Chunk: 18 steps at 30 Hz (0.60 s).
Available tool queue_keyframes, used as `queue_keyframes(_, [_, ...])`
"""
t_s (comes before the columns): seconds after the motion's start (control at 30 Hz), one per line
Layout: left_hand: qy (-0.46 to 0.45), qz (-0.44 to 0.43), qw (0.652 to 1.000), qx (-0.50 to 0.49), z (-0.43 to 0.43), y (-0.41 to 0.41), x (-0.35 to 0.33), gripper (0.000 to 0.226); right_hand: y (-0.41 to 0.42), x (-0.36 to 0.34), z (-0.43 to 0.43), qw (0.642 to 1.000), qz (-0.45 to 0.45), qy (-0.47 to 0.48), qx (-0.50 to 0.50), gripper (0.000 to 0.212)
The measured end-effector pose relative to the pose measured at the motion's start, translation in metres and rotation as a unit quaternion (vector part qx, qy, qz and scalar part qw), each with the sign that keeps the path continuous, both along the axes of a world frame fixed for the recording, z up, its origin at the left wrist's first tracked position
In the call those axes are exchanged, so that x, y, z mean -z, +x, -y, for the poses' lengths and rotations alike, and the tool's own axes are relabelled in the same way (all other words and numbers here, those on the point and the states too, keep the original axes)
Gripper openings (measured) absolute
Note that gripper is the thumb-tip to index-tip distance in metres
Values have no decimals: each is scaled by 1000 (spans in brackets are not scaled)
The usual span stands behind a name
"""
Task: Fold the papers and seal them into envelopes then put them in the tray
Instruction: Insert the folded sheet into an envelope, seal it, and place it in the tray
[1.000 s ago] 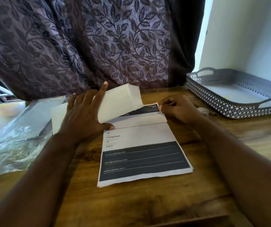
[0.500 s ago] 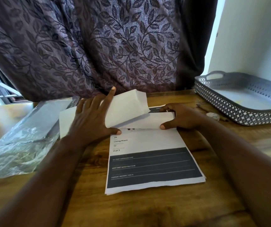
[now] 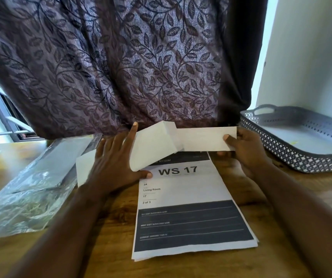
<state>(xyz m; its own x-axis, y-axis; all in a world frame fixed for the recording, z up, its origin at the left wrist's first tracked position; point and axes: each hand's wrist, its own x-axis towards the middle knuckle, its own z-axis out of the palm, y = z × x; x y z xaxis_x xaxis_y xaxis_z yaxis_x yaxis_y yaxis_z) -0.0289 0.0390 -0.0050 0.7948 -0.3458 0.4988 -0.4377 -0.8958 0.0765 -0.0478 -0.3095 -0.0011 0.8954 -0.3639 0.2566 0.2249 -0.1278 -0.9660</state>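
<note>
Right hand (image 3: 245, 149) pinches a folded paper (image 3: 205, 138), thumb on the front face w/ fingers curled behind. The strip is held level above the table (image 3: 111, 247), and its left end meets the raised mouth of the envelope (image 3: 153, 147). Left hand (image 3: 117, 163) lies on the envelope w/ fingers straight and spread, pressing it down. The lifted end stands betw. index finger and thumb, not clamped.

Paper & envelope are both plain white, matte and rectangular. The paper has crisp fold edges. The envelope's other end pokes out flat to the left of the wrist.

Under both hands lies a stack of printed sheets (image 3: 187, 193), white w/ dark charcoal bands top and bottom. Readable text: "WS 17", "2A", "Living Room", "17", "2 of 3". The small white lines in the lower band are too fine to read.

Table is wood, warm brown w/ visible grain. At left is a crinkled clear plastic pack (image 3: 30, 187), shiny. At right, near the wall (image 3: 311, 57), is a grey tray (image 3: 293, 155) w/ perforated lattice sides and cut-out handles. Behind hangs a purple-brown curtain (image 3: 121, 67) in a woven leaf pattern.
</note>
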Motion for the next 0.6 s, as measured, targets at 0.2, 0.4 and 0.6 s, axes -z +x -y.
queue_keyframes(0.2, [-8,0,1000,-10,-2,4,2,141,0,-8,6,988,78,86,97,12])
queue_keyframes(0.4, [-19,-3,1000,-14,-2,7,3,139,-4,-11,1,992,84,50,76,25])
queue_keyframes(0.6, [-10,2,1000,-17,-4,8,5,135,-8,-12,-4,996,78,-12,49,11])
